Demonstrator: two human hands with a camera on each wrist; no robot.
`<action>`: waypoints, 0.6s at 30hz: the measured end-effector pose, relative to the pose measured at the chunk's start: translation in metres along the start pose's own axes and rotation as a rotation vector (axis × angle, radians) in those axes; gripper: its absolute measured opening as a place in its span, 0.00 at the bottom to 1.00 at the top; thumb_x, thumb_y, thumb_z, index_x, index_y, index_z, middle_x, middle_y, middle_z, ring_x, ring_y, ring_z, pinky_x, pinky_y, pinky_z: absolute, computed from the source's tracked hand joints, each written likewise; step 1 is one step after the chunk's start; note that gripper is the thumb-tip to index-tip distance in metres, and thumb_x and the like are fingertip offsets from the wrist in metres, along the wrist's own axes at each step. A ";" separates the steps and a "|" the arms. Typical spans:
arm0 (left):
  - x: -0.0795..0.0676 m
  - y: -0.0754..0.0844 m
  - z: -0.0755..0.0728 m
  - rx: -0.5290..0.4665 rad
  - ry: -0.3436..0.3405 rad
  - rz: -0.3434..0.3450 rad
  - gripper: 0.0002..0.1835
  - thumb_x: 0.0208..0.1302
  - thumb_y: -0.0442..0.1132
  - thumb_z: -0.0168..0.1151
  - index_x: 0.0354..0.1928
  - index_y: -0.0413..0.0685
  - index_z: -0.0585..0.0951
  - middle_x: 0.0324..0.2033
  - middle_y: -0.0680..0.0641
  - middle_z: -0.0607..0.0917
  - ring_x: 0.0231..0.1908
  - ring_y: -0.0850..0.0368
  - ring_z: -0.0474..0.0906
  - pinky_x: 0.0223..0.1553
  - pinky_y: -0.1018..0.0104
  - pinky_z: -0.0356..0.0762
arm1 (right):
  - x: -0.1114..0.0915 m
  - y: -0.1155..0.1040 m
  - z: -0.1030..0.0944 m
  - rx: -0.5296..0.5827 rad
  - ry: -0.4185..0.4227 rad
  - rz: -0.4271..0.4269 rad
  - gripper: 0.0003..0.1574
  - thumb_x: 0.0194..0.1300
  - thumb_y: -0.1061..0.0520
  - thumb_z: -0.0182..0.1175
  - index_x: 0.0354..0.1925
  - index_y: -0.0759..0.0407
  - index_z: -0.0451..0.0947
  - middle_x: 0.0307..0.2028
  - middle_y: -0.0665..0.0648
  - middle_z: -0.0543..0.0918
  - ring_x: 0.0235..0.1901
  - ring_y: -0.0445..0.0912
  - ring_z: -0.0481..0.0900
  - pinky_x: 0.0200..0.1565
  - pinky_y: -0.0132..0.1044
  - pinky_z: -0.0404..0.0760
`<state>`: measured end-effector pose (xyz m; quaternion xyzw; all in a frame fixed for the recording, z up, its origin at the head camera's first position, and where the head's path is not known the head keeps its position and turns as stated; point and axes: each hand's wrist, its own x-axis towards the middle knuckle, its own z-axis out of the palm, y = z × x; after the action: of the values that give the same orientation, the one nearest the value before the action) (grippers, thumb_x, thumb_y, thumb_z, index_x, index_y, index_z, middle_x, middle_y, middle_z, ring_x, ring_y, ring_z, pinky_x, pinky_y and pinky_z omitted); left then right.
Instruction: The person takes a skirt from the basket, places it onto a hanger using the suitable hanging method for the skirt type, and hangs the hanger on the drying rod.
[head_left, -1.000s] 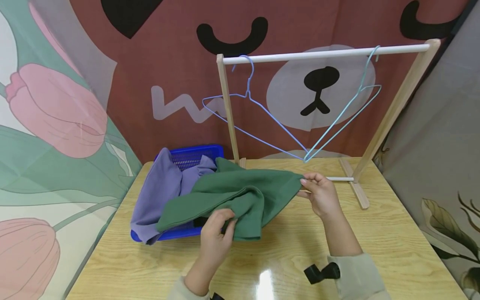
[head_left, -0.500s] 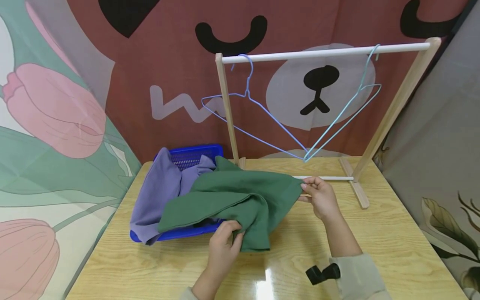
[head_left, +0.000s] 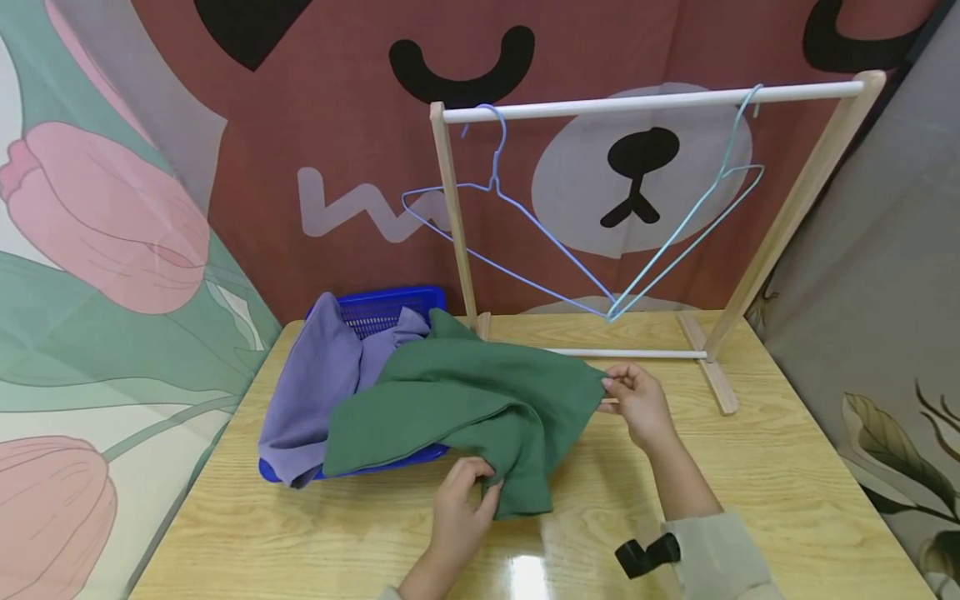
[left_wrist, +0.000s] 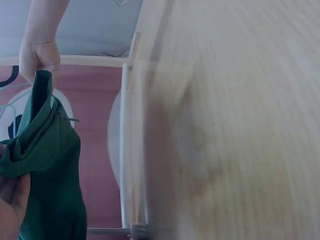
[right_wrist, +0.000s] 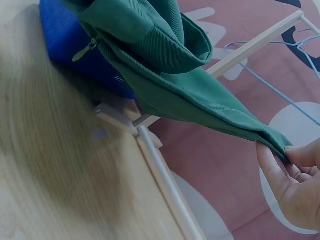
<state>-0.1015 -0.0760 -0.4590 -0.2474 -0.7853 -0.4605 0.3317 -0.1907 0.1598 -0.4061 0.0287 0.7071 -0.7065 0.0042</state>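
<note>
A green garment (head_left: 465,383) stretches from the blue basket (head_left: 390,310) toward the right, partly folded over itself. My right hand (head_left: 637,404) pinches its right corner between thumb and fingers, also plain in the right wrist view, where that hand (right_wrist: 300,185) holds the pointed end. Nearer the front, my left hand (head_left: 461,508) pinches a lower edge of the cloth. A small zipper pull (right_wrist: 86,50) hangs from the garment in the right wrist view. Purple fabric (head_left: 315,383) lies in the basket and drapes over its left side.
Behind the garment stands a wooden rack with a white top bar (head_left: 600,108). A blue hanger (head_left: 525,215) and a mint hanger (head_left: 705,200) hang from it, their lower ends meeting. The rack's foot (head_left: 716,385) rests on the wooden table (head_left: 780,500).
My left hand has moved right and toward the table's front, drawing the green garment's lower edge along. My right hand has sunk slightly with its corner.
</note>
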 end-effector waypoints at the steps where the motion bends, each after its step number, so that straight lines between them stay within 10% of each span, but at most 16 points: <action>1: -0.001 0.000 0.001 -0.003 -0.003 -0.003 0.17 0.36 0.17 0.64 0.27 0.42 0.72 0.30 0.50 0.75 0.31 0.57 0.74 0.32 0.75 0.73 | 0.000 0.001 0.000 -0.011 0.001 0.000 0.07 0.61 0.71 0.43 0.38 0.75 0.61 0.30 0.58 0.70 0.28 0.41 0.74 0.34 0.36 0.77; 18: -0.032 -0.012 0.015 0.028 -0.064 -0.110 0.16 0.36 0.22 0.66 0.25 0.42 0.71 0.26 0.52 0.74 0.27 0.60 0.72 0.29 0.74 0.73 | -0.002 0.025 -0.001 -0.030 0.020 0.016 0.07 0.61 0.70 0.43 0.38 0.76 0.61 0.30 0.59 0.70 0.28 0.41 0.75 0.34 0.39 0.77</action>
<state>-0.0934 -0.0712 -0.4950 -0.2138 -0.8142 -0.4590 0.2840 -0.1875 0.1612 -0.4308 0.0414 0.7173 -0.6956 0.0032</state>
